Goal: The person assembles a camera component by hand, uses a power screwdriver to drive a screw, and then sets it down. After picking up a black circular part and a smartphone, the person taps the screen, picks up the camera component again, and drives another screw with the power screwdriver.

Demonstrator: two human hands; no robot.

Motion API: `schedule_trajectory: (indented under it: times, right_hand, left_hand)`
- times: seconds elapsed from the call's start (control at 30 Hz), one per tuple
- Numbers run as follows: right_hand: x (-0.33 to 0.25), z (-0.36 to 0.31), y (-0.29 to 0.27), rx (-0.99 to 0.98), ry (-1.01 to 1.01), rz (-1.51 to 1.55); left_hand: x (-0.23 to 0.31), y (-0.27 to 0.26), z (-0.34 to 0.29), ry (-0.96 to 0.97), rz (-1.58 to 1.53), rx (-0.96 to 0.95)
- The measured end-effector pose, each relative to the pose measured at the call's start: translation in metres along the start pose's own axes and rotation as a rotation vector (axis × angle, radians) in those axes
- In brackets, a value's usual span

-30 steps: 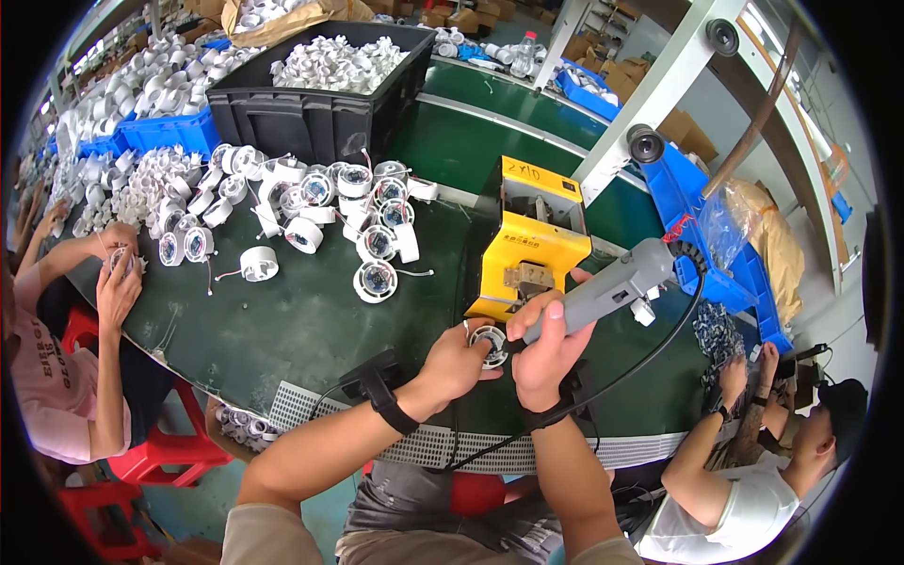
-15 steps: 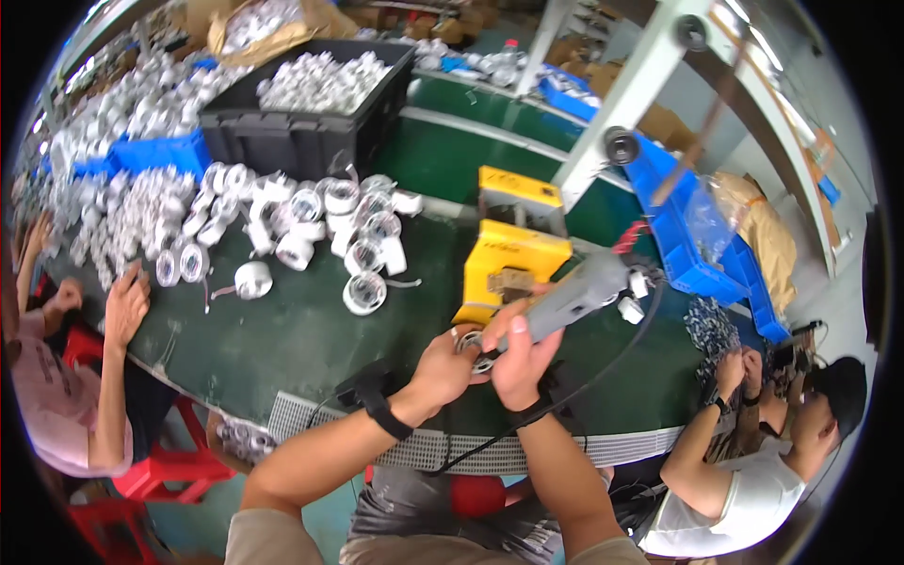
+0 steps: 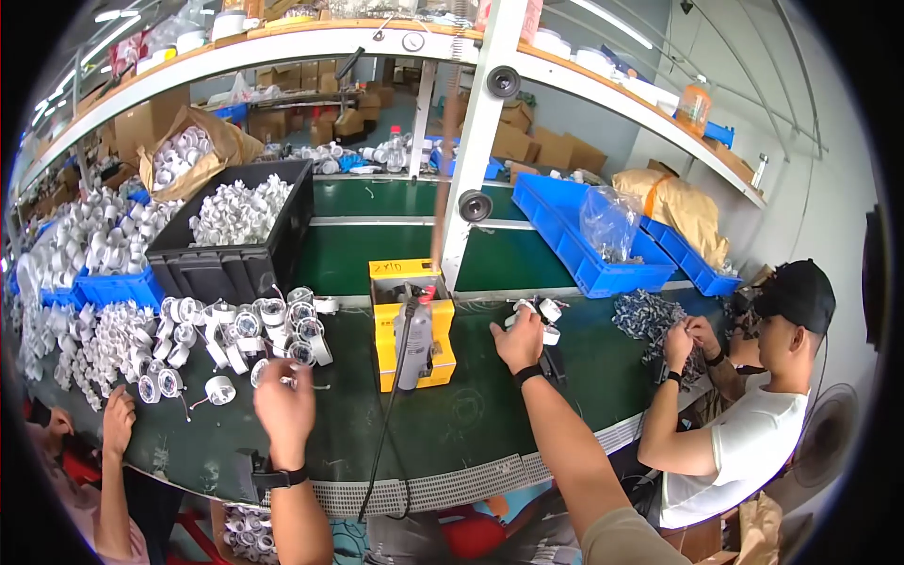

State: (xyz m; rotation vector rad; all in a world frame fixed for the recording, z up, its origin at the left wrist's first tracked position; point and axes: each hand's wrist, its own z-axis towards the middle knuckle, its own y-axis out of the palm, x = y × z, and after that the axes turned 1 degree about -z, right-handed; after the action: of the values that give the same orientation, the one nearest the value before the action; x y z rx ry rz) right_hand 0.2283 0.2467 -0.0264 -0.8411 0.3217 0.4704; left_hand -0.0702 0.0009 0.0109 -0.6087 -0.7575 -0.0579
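Observation:
My left hand (image 3: 283, 411) is raised at the near edge of a pile of white round housings (image 3: 247, 325). Motion smears its fingers, so whether they hold a part is unclear. To the right, my right hand (image 3: 520, 344) reaches in beside a few small white parts (image 3: 549, 311) on the green table; its thumb stands apart from the fingers. Between my hands, a grey handheld power tool (image 3: 415, 348) with a black cord rests upright against a yellow box (image 3: 384, 325), away from both hands.
Behind the pile stands a black bin (image 3: 212, 268) of small white parts. Blue trays (image 3: 603, 268) lie at the back right. A white post (image 3: 477, 160) rises behind the yellow box. Co-workers' hands are at the left, and a person in a black cap (image 3: 796, 301) sits at the right.
My hands have separated, left toward the pile and right toward the small white parts. The power tool has left my right hand and stands at the yellow box. The view has tilted up.

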Motion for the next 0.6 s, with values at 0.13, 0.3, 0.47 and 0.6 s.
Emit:
schedule_trajectory:
  times: [0.13, 0.3, 0.47, 0.6]
  right_hand:
    - [0.008, -0.008, -0.005, -0.114, -0.144, 0.075]
    - [-0.041, -0.079, -0.067, -0.534, 0.275, 1.099]
    - [-0.087, -0.136, -0.12, -0.635, 0.383, 1.302]
    - [-0.082, -0.144, -0.129, -0.67, 0.656, 1.686]
  left_hand:
    - [0.026, 0.0, -0.004, -0.134, -0.204, -0.939]
    - [0.057, 0.022, -0.038, 0.372, -0.439, -0.889]
    - [0.091, 0.037, -0.062, 0.739, -0.438, -0.657]
    - [0.088, 0.034, -0.059, 0.707, -0.538, -0.609]
